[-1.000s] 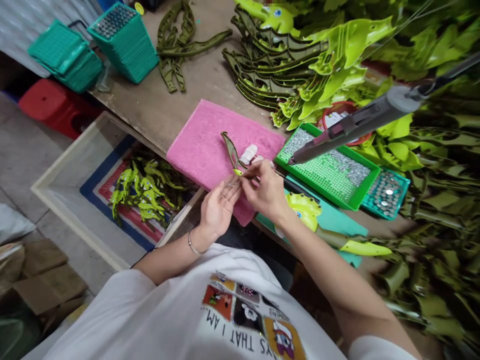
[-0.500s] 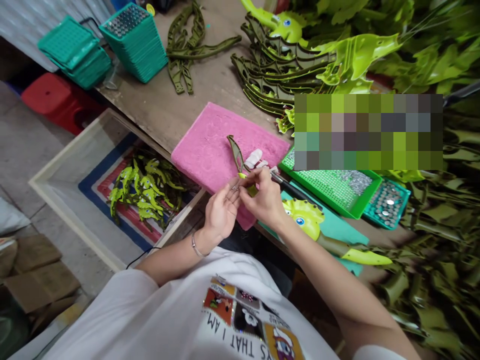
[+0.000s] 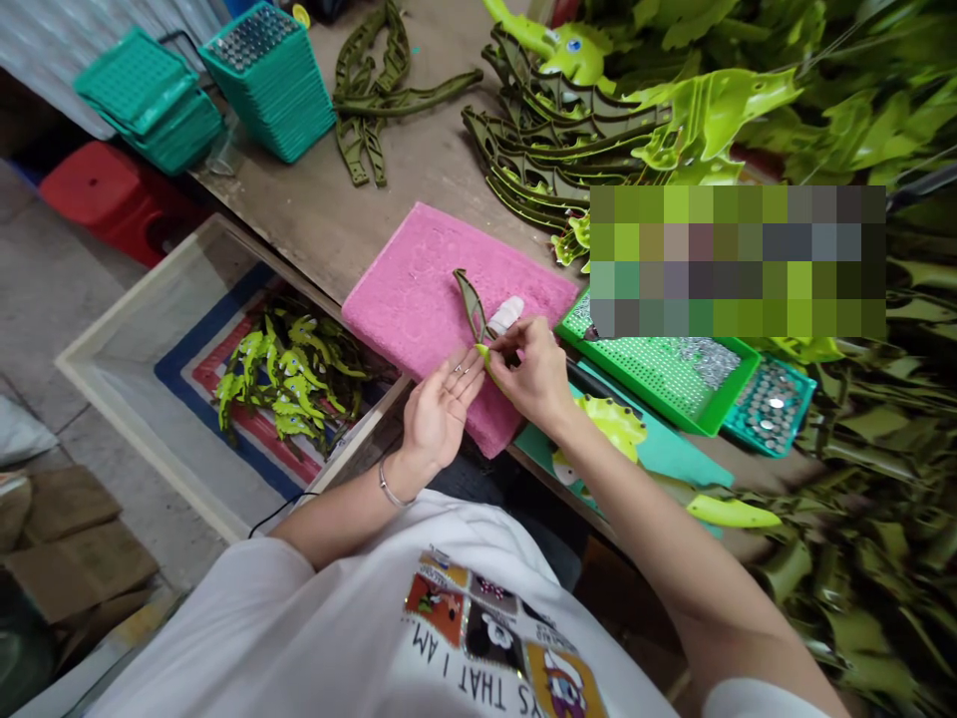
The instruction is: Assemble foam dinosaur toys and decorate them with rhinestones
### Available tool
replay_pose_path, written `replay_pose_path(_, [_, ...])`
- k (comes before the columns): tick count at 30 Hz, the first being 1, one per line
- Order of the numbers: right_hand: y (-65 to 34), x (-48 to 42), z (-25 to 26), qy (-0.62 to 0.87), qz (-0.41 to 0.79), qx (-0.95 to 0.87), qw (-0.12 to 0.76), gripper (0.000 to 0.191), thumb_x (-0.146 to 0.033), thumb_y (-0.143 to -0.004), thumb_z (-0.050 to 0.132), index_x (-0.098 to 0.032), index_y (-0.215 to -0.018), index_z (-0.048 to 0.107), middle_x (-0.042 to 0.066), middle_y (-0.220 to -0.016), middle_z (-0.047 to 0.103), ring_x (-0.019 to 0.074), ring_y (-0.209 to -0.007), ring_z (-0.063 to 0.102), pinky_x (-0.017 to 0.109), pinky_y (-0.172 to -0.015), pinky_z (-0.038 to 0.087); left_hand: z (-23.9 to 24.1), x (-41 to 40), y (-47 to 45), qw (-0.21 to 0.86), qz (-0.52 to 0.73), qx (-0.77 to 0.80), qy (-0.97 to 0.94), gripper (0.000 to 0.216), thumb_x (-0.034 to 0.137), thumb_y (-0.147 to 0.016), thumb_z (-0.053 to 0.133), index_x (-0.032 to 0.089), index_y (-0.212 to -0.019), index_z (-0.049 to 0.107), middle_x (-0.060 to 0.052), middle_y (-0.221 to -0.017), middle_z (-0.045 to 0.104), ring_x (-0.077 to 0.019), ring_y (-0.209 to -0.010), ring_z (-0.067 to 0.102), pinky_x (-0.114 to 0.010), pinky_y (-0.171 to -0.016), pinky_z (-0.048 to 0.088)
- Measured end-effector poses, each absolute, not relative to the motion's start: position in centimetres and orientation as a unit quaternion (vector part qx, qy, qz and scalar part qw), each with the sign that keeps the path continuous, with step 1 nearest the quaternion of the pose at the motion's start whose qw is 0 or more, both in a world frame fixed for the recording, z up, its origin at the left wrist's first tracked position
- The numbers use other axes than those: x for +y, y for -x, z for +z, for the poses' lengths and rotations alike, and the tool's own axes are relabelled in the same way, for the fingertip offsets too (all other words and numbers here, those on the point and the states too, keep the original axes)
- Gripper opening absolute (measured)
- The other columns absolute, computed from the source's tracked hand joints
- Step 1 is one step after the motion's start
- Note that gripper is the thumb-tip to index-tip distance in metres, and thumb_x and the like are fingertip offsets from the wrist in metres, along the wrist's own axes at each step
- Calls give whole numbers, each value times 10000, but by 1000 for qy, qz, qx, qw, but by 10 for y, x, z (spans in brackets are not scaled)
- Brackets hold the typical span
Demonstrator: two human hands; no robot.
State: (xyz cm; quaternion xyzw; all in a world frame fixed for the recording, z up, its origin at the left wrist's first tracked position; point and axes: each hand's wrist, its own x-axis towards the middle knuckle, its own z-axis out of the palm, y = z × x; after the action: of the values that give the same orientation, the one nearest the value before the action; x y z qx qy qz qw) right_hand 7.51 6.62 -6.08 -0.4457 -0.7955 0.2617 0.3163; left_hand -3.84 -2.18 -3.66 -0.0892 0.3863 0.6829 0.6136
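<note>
My left hand (image 3: 441, 409) is palm up with its fingers stretched out flat. A few small shiny metal pieces (image 3: 462, 370), perhaps screws, lie loose on those fingers. My right hand (image 3: 529, 367) is pinched close by, over the near end of a green plastic part (image 3: 471, 304). What its fingertips hold, if anything, is too small to make out. The part's dark curved frame points away from me on a folded pink towel (image 3: 408, 279). Beside it lies a white wrapped piece (image 3: 506, 315), partly behind my right hand. A black-handled tool (image 3: 590, 384) shows just right of that hand.
Right of the towel stand a green perforated tray (image 3: 673, 384) of small metal pieces and a teal tray (image 3: 774, 404) of round ones. A bright green dinosaur-like piece (image 3: 609, 424) lies nearer. Left, an open drawer (image 3: 179, 299) holds green parts; stacked teal trays (image 3: 276, 110) stand behind.
My right hand has shifted slightly right and up, away from my left palm. The left fingers have flattened out, showing the small metal pieces. The green part stays put.
</note>
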Motion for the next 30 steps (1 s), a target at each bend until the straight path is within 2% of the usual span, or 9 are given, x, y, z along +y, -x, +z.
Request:
replay_pose_path(7, [-83, 24, -40, 425, 154, -815, 362, 132, -219, -856, 632, -228, -924, 519, 26, -817, 672, 197, -755, 657, 364, -725, 518, -24, -24, 29, 623, 665, 407, 65, 367, 164, -989, 391, 91, -1228, 660, -137, -1210, 720, -205, -1282, 600, -343, -1155, 413])
replay_pose_path(10, [-93, 5, -32, 479, 186, -773, 372, 159, -229, -860, 630, -232, -943, 495, 17, -836, 673, 181, -735, 669, 348, -708, 532, -16, -26, 14, 644, 643, 412, 56, 371, 158, -974, 405, 110, -1234, 666, -128, -1222, 717, -205, -1310, 575, -347, -1160, 407])
replay_pose_path(14, [-122, -10, -23, 556, 220, -711, 370, 246, -218, -818, 642, -249, -954, 440, -16, -817, 656, 163, -709, 678, 309, -649, 544, -11, -32, -14, 696, 594, 402, 34, 289, 172, -949, 470, 117, -1066, 728, -126, -1195, 728, -234, -1337, 550, -365, -1156, 415])
replay_pose_path(18, [-151, -27, -20, 592, 130, -707, 364, 250, -196, -797, 642, -248, -955, 455, 0, -815, 642, 190, -739, 676, 341, -669, 556, -13, -39, -40, 737, 558, 380, 15, 231, 181, -916, 543, 122, -1009, 746, -129, -1195, 727, -263, -1359, 526, -399, -1169, 398])
replay_pose_path(22, [-162, -43, -25, 588, 31, -718, 370, 222, -191, -829, 649, -237, -980, 493, 24, -820, 647, 206, -743, 676, 352, -660, 562, -16, -46, -55, 748, 544, 380, 1, 212, 181, -906, 570, 130, -998, 754, -114, -1160, 741, -247, -1349, 536, -377, -1188, 366])
replay_pose_path(30, [-174, -62, -33, 607, 111, -692, 374, 222, -194, -850, 648, -229, -993, 481, 14, -849, 651, 169, -733, 699, 306, -637, 572, -21, -54, -45, 756, 520, 397, 13, 232, 192, -912, 564, 103, -1049, 729, -149, -1188, 727, -268, -1266, 611, -417, -1157, 410])
